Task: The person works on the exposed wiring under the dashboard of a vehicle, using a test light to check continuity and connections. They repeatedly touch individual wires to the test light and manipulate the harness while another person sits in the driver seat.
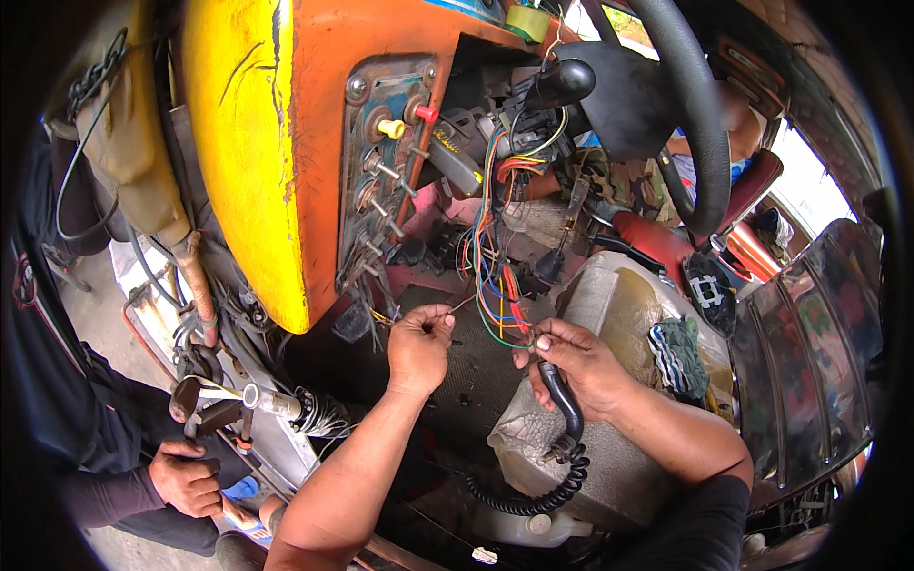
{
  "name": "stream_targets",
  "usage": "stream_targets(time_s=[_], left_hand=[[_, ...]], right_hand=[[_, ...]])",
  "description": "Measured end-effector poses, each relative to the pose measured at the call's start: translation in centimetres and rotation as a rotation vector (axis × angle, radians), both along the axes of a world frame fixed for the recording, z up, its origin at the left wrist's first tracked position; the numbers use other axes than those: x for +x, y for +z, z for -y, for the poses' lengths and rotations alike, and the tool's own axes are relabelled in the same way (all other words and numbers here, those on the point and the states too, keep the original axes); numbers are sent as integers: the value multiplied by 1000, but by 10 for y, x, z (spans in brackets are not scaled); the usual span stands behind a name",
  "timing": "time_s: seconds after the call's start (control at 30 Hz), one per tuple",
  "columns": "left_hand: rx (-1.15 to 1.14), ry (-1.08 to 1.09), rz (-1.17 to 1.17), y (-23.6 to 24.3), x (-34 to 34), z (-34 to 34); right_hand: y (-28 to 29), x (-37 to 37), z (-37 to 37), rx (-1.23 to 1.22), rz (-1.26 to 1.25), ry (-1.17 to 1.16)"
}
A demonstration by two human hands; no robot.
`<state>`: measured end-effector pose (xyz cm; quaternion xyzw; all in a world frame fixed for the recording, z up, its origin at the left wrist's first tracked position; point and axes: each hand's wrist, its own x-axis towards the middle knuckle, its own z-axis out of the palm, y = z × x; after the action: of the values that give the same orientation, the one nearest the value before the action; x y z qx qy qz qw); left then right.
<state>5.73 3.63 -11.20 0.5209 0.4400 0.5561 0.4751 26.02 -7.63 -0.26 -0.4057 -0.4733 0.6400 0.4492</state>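
My left hand point(422, 349) is closed, pinching the end of a thin wire point(464, 304) between thumb and fingertips. To its right, my right hand point(581, 369) is closed around a black curved handle point(564, 400), from which a black coiled cord point(533, 502) hangs. The thumb and forefinger of that hand also meet at the lower end of a green wire; whether they grip it is unclear. Between my hands dangles a bundle of coloured wires point(492, 243), with loose red ends. It comes down from the steering column switch point(533, 124).
An orange dashboard panel point(319, 124) carries several switches and pull knobs. Above right is a black steering wheel point(700, 114). A covered seat or box point(609, 466) stands beside my right arm. Another person's hand point(186, 478) is at lower left; a person in camouflage clothing point(643, 186) is behind the wheel.
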Motion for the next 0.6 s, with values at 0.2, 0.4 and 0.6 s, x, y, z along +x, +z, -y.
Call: stream_targets(time_s=[0.2, 0.4, 0.6], left_hand=[[62, 40, 3, -8, -7, 3], [8, -21, 60, -5, -13, 11], [-31, -86, 215, -1, -16, 22]], right_hand=[[5, -4, 1, 1, 61, 11], [5, -6, 1, 0, 123, 4], [4, -7, 1, 14, 140, 8]])
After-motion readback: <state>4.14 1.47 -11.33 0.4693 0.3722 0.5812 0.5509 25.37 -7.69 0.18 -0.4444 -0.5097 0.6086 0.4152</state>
